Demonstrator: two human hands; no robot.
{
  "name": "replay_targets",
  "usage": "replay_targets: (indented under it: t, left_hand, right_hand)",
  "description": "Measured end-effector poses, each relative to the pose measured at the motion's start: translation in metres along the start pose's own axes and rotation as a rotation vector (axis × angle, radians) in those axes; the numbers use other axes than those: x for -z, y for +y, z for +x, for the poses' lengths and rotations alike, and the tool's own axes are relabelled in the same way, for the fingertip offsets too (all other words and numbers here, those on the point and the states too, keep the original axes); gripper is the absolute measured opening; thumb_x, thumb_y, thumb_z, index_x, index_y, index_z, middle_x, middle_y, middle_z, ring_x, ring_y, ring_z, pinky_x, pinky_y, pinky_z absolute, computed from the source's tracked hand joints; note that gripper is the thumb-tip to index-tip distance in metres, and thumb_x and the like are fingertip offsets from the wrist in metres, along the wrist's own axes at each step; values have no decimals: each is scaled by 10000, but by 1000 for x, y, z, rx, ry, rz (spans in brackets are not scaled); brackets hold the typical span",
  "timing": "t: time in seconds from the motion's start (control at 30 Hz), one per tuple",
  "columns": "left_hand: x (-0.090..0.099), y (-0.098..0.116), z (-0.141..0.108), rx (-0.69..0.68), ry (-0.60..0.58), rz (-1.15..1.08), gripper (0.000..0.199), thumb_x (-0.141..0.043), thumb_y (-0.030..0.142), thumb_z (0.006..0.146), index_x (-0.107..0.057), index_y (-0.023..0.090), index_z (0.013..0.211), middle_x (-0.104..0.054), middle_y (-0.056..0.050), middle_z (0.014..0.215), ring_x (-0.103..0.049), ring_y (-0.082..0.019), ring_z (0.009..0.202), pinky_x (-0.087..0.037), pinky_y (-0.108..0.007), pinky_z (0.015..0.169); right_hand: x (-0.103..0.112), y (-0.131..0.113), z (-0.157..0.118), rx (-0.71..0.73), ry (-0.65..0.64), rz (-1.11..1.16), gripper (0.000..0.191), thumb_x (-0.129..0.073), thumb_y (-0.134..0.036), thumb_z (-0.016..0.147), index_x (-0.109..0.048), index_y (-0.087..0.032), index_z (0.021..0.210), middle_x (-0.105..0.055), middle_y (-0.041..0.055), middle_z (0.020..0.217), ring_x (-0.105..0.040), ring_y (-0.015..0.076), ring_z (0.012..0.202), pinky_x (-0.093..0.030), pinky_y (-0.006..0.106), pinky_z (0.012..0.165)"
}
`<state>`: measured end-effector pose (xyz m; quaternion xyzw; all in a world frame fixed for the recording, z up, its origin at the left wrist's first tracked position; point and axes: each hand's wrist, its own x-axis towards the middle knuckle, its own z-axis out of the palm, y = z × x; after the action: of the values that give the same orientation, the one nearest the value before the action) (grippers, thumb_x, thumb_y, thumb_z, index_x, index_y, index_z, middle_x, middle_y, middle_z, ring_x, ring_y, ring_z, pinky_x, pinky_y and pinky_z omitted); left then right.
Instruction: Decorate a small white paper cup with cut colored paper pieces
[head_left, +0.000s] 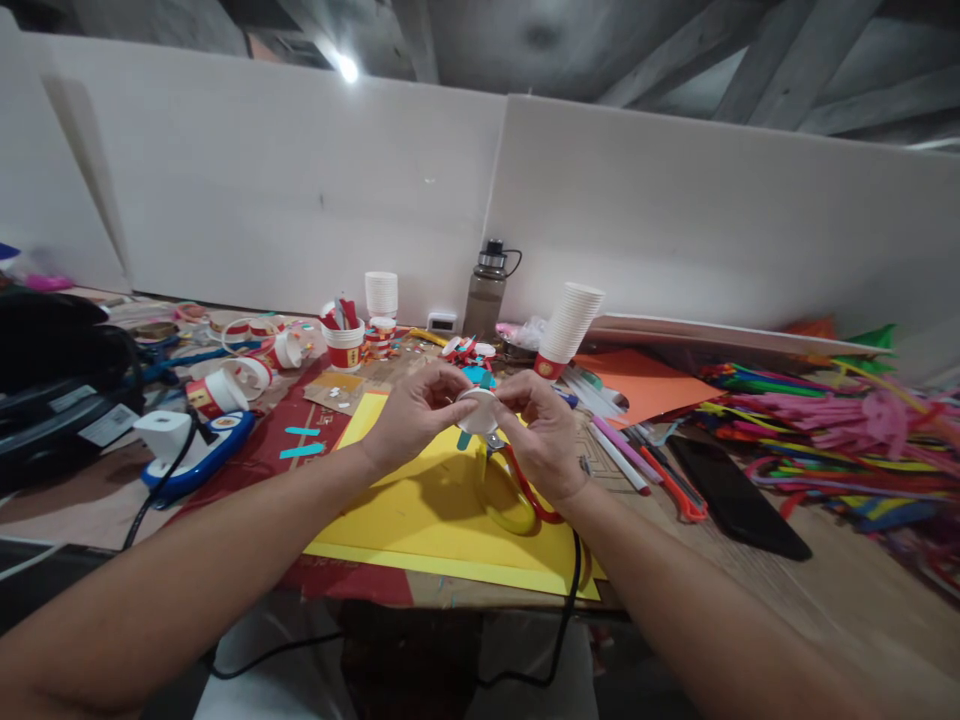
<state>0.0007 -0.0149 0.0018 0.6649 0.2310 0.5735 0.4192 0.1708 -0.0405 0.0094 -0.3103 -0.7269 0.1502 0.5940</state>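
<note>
Between both hands is a small white paper disc (478, 412), with teal paper strips (464, 440) sticking out at its top and bottom edges. My left hand (414, 415) pinches its left side with thumb and fingertips. On the right side, my right hand (541, 430) grips the disc in the same way. Below them, scissors (517, 515) with yellow and red handles lie on yellow paper sheets (420, 525). Two cut teal strips (301, 450) rest on the red board left of the sheets.
White paper cups stand in a tilted stack (571, 320) behind my right hand. A dark water bottle (486, 295) is near the wall. At right are a black phone (739, 500), pens (621, 455) and many coloured pipe cleaners (847, 430). A blue-and-white power strip (202, 460) sits left.
</note>
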Motion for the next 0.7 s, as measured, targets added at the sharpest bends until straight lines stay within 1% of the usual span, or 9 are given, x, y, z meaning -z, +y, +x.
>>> replay_targets:
  t: [0.2, 0.43, 0.7]
  left_hand:
    - [1, -3, 0, -20, -9, 1, 214, -761, 295, 734, -626, 171, 845, -644, 6, 754, -585, -90, 655, -488, -209, 599]
    - [0, -2, 1, -29, -6, -1, 218, -760, 299, 733, -618, 170, 838, -645, 11, 733, -590, -87, 640, -494, -204, 580]
    - [2, -5, 1, -28, -14, -13, 220, -758, 294, 736, -614, 168, 843, -647, 9, 749, -598, -88, 656, -502, -205, 592]
  right_hand:
    - [0, 0, 0, 9, 1, 19, 134, -587, -74, 800, -581, -206, 778, -551, -20, 770, -527, 121, 729, -424, 266, 665]
    - [0, 1, 0, 11, 3, 9, 125, -598, -90, 804, -582, -209, 770, -560, -16, 769, -535, 128, 733, -428, 273, 664]
    - [0, 2, -1, 11, 5, 13, 118, -597, -97, 807, -578, -208, 773, -554, -18, 771, -528, 122, 722, -426, 268, 653]
